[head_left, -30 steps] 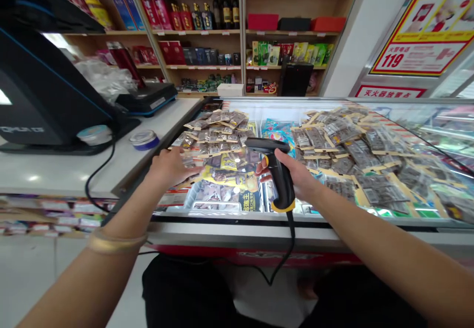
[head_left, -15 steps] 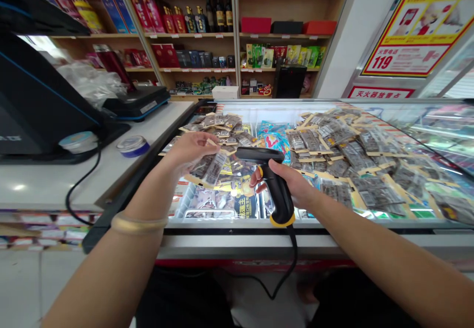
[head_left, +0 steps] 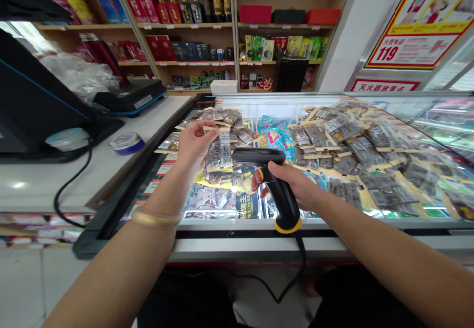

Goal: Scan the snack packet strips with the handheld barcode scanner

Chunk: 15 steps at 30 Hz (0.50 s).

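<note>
Mid-frame, the left hand (head_left: 195, 143), palm partly hidden, pinches a packet (head_left: 219, 150). The right hand (head_left: 296, 182) grips the scanner (head_left: 281, 190).

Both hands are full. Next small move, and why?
Probably turn the packet slightly toward the scanner: the left hand pinches the packet's top edge, its printed front seems to face the camera, and the scanner, in the right hand, points at its side.

The single head view looked forward and down from close above the near edge of the glass-topped freezer (head_left: 259, 244).
</note>
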Tool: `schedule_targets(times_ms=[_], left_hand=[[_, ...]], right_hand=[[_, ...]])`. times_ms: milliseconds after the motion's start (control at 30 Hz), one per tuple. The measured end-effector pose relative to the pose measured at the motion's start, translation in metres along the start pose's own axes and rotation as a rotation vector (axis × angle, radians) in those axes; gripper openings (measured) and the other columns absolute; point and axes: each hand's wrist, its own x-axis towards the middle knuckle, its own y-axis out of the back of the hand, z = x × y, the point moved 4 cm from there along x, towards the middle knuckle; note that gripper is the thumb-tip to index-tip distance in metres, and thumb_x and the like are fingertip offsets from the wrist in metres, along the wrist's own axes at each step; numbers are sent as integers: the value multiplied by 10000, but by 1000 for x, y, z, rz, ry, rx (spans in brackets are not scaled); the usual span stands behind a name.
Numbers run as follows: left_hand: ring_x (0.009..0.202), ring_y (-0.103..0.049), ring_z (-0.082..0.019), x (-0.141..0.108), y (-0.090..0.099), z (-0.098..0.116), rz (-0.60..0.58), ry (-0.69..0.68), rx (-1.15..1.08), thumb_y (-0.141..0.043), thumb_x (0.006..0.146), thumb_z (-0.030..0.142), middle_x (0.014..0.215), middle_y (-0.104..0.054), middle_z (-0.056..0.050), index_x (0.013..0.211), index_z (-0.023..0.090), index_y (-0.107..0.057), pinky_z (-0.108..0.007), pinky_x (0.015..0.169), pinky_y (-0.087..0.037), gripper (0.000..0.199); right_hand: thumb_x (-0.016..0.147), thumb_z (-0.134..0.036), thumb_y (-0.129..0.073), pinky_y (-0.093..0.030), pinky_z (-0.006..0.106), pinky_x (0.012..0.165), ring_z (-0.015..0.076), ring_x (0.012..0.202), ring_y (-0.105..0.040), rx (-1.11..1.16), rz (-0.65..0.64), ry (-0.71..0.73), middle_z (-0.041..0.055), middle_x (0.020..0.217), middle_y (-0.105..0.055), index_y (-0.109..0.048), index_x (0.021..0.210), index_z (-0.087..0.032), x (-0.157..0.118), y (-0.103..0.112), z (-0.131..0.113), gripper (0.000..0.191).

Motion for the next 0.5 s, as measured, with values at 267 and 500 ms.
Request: schedule_targets(times_ms=[267, 500], left_hand=[[547, -585, -114, -10, 1, 7, 39, 173, -92, -773, 510, 134, 593, -623, 33, 748, 154, -622, -239, 562, -478, 283], [554, -596, -125, -10, 3, 7, 25, 194, -67, -807, 512, 151, 613, -613, 35, 765, 164, -603, -262, 569, -490, 325]], right_hand=[[679, -678, -731, -539, 294, 643, 186, 728, -632, -15, 31, -54, 67, 733, -666, -673, 714, -160, 2, 2, 5, 522], [677, -675, -737, -541, 290, 628, 168, 681, -619, -26, 41, -55, 54, 721, -660, -669, 701, -162, 2, 1, 4, 518]])
